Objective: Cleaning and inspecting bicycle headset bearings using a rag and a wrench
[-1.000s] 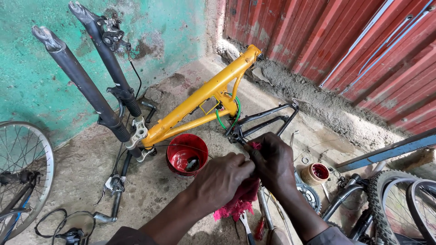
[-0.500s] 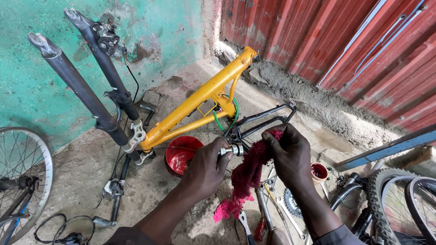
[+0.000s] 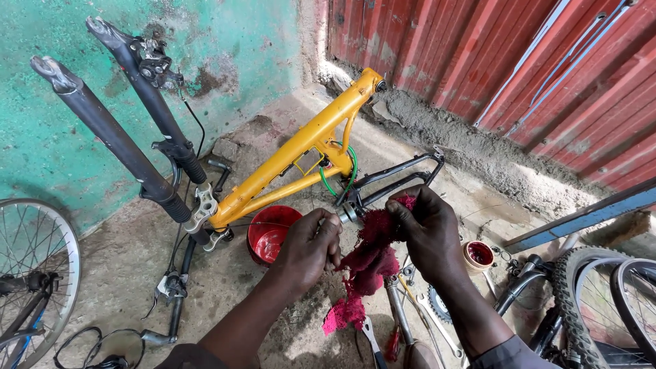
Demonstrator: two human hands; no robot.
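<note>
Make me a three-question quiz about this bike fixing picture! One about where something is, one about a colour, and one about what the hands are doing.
1. Where is the round red plastic bowl?
A. On the ground just below the yellow metal bicycle frame
B. Hanging on the red corrugated wall
C. On top of the spoked wheel

2. What colour is the frayed cloth rag?
A. Blue
B. Dark pink-red
C. White

3. What are the two hands doing?
A. Both rest flat on the ground
B. One waves in the air
C. Both grip things at the small silver metal part

Answers:
1. A, the bowl sits on the concrete beside the frame's lower end.
2. B, the rag hanging between the hands is dark pink-red.
3. C, the left hand pinches near the silver part and the right hand clutches the rag against it.
</note>
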